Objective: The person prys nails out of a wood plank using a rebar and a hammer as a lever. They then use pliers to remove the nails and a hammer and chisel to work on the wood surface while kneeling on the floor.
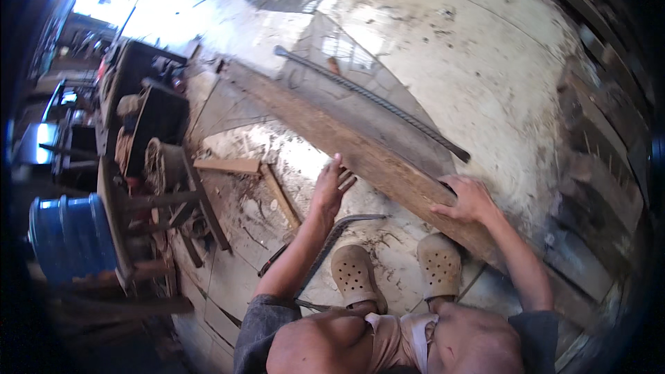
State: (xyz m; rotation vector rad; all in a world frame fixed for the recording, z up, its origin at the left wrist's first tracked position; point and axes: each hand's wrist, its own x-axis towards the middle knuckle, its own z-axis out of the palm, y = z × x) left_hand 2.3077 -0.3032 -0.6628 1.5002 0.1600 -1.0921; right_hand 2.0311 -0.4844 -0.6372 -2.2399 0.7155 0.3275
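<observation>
The long wooden plank [360, 149] is lying on the concrete floor [485, 62] in front of you, its long axis running from the upper left down to the lower right, past your feet. Your right hand [467, 199] is pressing on its near stretch, fingers spread flat on the top face and not curled round the edge. Your left hand [331, 187] is hovering just beside the plank's left edge, fingers apart and holding nothing; whether the tips are touching the wood, you cannot tell from here. So the right hand is the nearer one.

A ribbed steel bar [370, 100] is lying beyond the plank, roughly parallel to it. A curved metal tool [339, 232] is lying under your left forearm. A blue barrel [69, 235] is standing far left; its contents are hidden.
</observation>
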